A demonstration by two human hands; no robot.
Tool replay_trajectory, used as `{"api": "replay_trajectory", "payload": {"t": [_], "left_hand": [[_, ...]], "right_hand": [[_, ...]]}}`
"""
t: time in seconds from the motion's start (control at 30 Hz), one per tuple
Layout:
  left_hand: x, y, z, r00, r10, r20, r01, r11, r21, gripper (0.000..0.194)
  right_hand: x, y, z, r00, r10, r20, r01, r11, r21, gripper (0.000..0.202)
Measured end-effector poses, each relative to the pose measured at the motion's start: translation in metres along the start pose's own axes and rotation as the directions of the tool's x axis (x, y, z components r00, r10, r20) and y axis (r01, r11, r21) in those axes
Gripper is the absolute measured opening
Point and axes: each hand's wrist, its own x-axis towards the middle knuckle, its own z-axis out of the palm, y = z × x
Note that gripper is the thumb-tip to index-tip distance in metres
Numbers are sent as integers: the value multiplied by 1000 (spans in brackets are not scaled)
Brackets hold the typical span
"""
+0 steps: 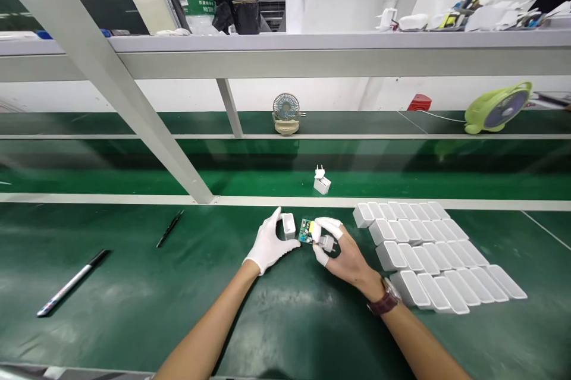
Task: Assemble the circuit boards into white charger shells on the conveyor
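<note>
My left hand, in a white glove, is closed around a small white charger housing, with the index finger at its far left and the thumb at its near side. Beside it, my right hand wears white finger covers and pinches a charger plug end between thumb and fingers. A green circuit board with a yellow part sticks out from that plug towards the housing. A small gap separates board and housing.
Rows of white plastic housings stand on the green table at right. A marker and a black pen lie at left. Behind the ledge sits an assembled-looking plug. A slanted metal beam crosses at left; small fans stand on the shelf.
</note>
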Motion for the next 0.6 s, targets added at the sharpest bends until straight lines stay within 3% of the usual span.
{"api": "replay_trajectory", "payload": {"t": [0.07, 0.17, 0.43, 0.6], "left_hand": [[-2, 0, 3, 999, 36, -25, -32, 992, 119, 80], [-10, 4, 3, 987, 161, 22, -162, 967, 196, 59], [-25, 11, 10, 916, 365, 166, -392, 903, 174, 62], [-23, 11, 10, 920, 319, 228, -364, 910, 199, 65]], "right_hand": [[-6, 2, 1, 999, 22, -26, -22, 1000, 15, 56], [-14, 2, -2, 1000, -13, -7, 14, 999, 46, 61], [-14, -1, -12, 991, -102, 88, 105, 994, -22, 69], [-12, 0, -15, 980, -119, 162, 132, 989, -72, 67]]}}
